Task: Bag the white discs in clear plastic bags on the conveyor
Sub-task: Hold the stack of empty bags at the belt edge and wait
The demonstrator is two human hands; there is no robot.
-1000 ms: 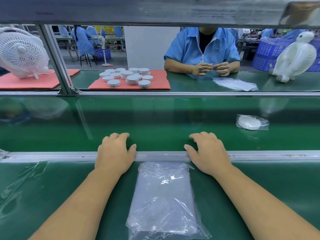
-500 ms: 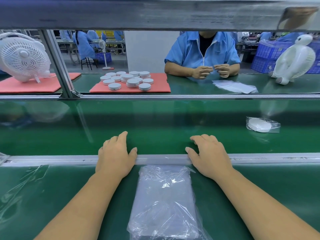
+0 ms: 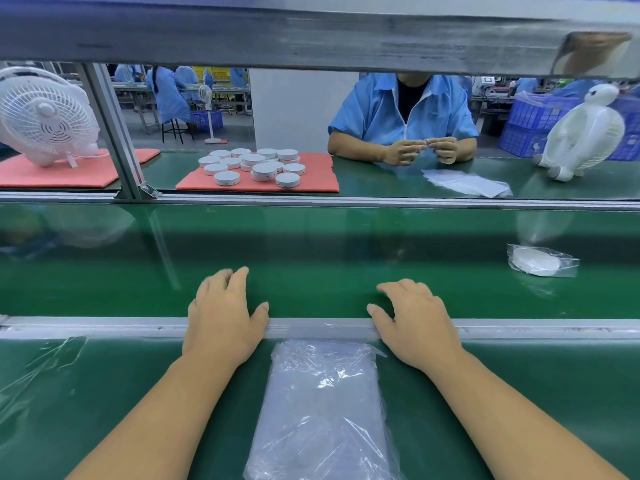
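Head view: my left hand (image 3: 223, 315) lies palm down across the metal rail (image 3: 104, 328), fingers loosely spread and reaching onto the green conveyor belt (image 3: 311, 265), holding nothing. Its fingertips are blurred, and they sit a little further out on the belt than half a second ago. My right hand (image 3: 415, 322) rests the same way at 3 o'clock from the left, fingers relaxed and slightly bent, empty, thumb on the rail. Between my wrists, at 6 o'clock from both hands, lies the stack of clear plastic bags (image 3: 322, 410) on the near green table (image 3: 554, 375); its lower end is cut off by the frame edge, and I cannot count the bags. At 2 o'clock from my right hand a bagged disc (image 3: 536, 260) lies on the belt; it has travelled rightward since the earlier frames. A loose sheet of clear film (image 3: 38, 368) lies at 8 o'clock from my left hand, hard to make out. Across the belt, at 12 o'clock, white discs (image 3: 254, 166) are heaped on a red mat (image 3: 311, 183). A person in a blue smock (image 3: 401, 112) sits beyond, head cut off by the overhead beam (image 3: 311, 36), holding something too small to tell. A white fan (image 3: 43, 116) stands at far left, another white fan (image 3: 585, 133) at far right
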